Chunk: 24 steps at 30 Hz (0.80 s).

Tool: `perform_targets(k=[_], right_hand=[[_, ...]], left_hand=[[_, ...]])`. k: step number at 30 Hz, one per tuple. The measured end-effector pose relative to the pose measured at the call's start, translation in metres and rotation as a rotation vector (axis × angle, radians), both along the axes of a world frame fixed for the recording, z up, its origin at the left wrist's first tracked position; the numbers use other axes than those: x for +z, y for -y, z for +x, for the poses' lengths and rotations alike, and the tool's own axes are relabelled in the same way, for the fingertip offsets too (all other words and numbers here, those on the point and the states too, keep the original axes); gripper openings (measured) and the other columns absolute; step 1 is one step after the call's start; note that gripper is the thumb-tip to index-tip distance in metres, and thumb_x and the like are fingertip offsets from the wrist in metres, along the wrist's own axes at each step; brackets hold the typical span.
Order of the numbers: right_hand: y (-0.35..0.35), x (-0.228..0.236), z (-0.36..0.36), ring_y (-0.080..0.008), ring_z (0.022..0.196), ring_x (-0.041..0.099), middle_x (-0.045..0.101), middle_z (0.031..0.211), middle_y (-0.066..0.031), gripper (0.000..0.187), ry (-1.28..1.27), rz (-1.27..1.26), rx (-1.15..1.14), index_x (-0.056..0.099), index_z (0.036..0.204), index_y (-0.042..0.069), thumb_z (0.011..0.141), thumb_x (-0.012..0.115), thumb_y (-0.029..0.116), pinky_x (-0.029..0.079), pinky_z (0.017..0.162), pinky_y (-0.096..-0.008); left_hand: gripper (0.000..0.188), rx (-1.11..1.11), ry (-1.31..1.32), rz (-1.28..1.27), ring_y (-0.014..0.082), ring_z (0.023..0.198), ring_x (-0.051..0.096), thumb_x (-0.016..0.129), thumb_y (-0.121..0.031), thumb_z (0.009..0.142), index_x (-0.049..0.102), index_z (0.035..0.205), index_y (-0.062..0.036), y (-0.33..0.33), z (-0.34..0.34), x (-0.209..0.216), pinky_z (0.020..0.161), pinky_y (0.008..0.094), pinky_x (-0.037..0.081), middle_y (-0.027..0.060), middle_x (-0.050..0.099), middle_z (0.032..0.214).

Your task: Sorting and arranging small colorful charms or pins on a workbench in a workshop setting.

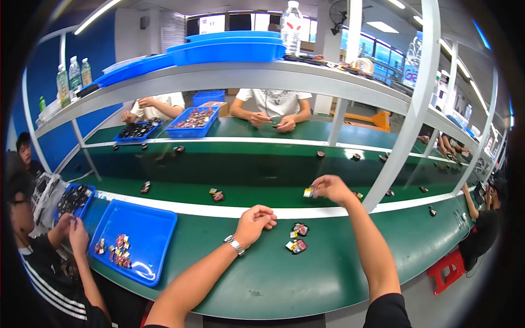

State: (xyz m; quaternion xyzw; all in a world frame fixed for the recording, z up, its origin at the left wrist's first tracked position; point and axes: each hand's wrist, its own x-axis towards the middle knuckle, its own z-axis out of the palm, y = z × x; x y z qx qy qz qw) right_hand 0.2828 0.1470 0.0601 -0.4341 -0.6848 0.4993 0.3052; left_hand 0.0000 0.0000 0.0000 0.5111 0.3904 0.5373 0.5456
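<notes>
My right hand (333,190) reaches over the dark green belt and pinches a small part with a yellow-and-white tag (308,192). Its fingers hide some of that part. Above the near green bench, beside the white rail, my left hand (257,221) is closed with its fingers curled together; whatever it holds, if anything, is hidden. On the bench between my forearms lie small black-and-red parts with yellow-and-white tags, among them an upper one (300,229) and a lower one (297,247). Another tagged part (356,194) lies on the belt just beyond my right wrist.
A blue tray (169,229) with several tagged parts stands to my left, near a co-worker's hands (76,232). More parts (217,195) lie along the belt. A white shelf post (402,126) rises right of my right hand. Co-workers sit opposite, near blue bins (191,131).
</notes>
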Motion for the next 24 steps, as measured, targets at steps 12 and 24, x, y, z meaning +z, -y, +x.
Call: perform_targets(k=[12,24], right_hand=[[0.105,0.002,-0.117,-0.0146,0.080,0.065,0.068,0.090,-0.0086,0.035,0.139,0.119,0.261,0.060,0.106,0.000,0.074,0.073,-0.005,0.052,0.074,-0.0287],[0.131,-0.019,-0.112,-0.0266,0.103,0.055,0.058,0.109,-0.0074,0.019,0.121,0.756,0.136,0.071,0.094,0.010,0.077,0.074,0.003,0.050,0.087,-0.0362]], left_hand=[[0.031,-0.212,-0.082,-0.139,0.0087,0.087,0.063,0.055,-0.015,0.097,0.058,0.124,0.0001,-0.009,-0.040,0.018,0.075,0.0256,0.053,0.0044,0.067,0.101],[0.038,-0.306,0.019,-0.199,0.0141,0.098,0.064,0.057,-0.013,0.098,0.051,0.132,0.0007,0.002,-0.034,0.030,0.087,0.0320,0.058,0.0060,0.064,0.111]])
